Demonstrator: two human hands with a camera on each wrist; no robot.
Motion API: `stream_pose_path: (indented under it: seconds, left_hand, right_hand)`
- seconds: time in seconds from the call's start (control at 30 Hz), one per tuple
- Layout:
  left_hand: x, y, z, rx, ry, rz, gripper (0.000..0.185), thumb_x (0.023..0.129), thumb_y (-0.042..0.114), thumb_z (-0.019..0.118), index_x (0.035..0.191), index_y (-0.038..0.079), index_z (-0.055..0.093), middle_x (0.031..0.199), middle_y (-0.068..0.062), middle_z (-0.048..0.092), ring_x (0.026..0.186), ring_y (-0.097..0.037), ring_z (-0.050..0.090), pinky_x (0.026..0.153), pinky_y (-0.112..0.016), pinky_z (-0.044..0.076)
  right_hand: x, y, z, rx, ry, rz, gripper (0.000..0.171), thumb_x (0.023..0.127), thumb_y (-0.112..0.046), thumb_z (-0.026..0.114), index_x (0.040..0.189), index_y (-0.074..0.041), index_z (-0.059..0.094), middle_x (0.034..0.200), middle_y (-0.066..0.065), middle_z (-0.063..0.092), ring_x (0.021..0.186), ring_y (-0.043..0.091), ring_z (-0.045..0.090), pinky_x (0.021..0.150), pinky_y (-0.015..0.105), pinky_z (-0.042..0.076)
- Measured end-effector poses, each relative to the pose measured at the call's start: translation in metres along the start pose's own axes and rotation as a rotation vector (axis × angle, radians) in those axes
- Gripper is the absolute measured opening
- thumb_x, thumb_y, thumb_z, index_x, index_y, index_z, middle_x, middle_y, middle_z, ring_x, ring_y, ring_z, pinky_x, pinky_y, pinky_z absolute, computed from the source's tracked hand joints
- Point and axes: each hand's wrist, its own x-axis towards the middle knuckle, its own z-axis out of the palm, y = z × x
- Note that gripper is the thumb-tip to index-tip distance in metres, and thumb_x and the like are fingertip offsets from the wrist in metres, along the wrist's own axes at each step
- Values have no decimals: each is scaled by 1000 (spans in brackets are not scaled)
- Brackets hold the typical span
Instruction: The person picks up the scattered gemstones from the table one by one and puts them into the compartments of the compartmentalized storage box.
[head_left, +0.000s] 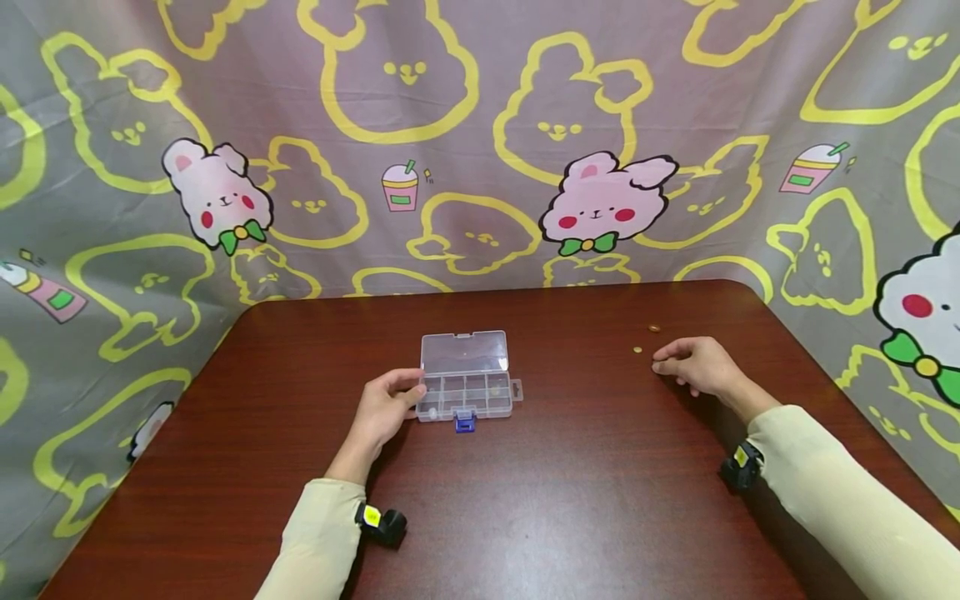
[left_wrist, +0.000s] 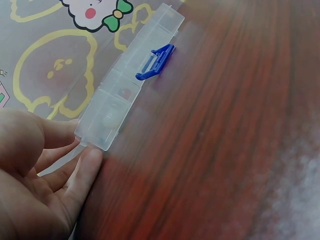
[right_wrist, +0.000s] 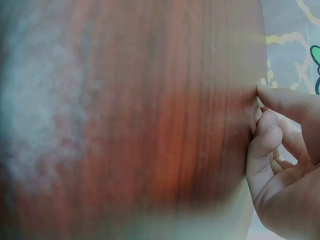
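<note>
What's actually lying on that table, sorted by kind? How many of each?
Clear plastic compartment box, lid open, blue latch: 1
Small golden pieces loose on the table: 2
Hands on the table: 2, the left hand touching the box's end, the right hand beside the loose pieces
Total: 5

My head camera is looking forward and down from well above, taking in the whole table (head_left: 600, 517), the patterned cloth (head_left: 480, 125) behind it and both my arms. The camera on my left wrist is sitting close to the tabletop, facing along my left hand (left_wrist: 35, 180) to the clear box (left_wrist: 130, 85), which the head view is also showing. The one on my right wrist is hugging the wood too, catching only my right hand (right_wrist: 285, 170) and blurred tabletop.
</note>
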Motion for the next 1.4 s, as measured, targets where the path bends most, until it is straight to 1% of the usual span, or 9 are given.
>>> stream_pose_path:
  seconds: [0.23,0.53,1.13,1.4]
  left_hand:
    - [0,1,1,1,2,2,28,94,-1,67,122,-3,68,114,-22,67,92,-22,67,70,-31,59]
    - [1,2,1,11,2,-5,29,93,0,67,122,-2,68,114,-21,68,90,-19,67,69,-30,59]
    - [1,-1,0,8,6,-9,28,94,0,67,122,-2,68,115,-21,67,92,-21,67,71,-31,59]
    - [0,-2,1,12,3,4,28,93,-1,67,121,-2,68,114,-20,68,89,-19,66,69,-29,59]
  right_hand:
    - [-1,0,-1,13,-14,10,30,95,-16,71,113,7,67,67,3,57,56,18,51,45,29,46]
    - [-1,1,-1,12,-8,15,29,94,-16,70,112,6,68,68,3,58,58,16,52,46,29,47]
    - [-2,0,0,28,0,0,26,94,-13,71,110,7,68,67,4,58,55,15,51,45,29,46]
    - [-4,1,0,10,24,-23,25,93,-12,72,108,7,68,71,5,60,53,16,52,44,29,47]
